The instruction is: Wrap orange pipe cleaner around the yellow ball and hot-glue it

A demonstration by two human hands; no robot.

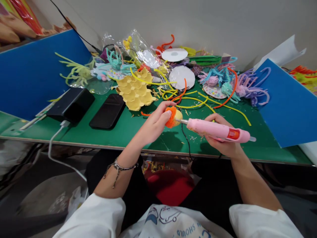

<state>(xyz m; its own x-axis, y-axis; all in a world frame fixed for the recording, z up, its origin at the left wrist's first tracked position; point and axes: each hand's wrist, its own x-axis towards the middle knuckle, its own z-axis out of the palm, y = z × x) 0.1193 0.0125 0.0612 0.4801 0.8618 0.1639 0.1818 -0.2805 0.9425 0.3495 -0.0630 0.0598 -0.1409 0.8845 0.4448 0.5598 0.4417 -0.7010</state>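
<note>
My left hand (158, 120) pinches a small rounded piece (178, 116), pale yellow on one side and wrapped in fuzzy orange pipe cleaner (170, 123) on the other. In my right hand (220, 140) is a pink glue gun (210, 128), its metal nozzle pointing left. The nozzle tip meets or nearly meets the yellow part of the piece; I cannot tell if they touch. Behind the hands lie loose yellow pipe cleaners (230, 110) and a curved orange pipe cleaner (234, 89). The fingers under the glue gun are partly hidden.
On the green table (133, 132) lie a yellow egg carton piece (135, 91), a black phone (108, 111), a black box (71, 104) with a white cable, and white discs (182, 77). Blue panels (288, 105) stand at both sides. Pipe-cleaner figures (218, 81) crowd the back.
</note>
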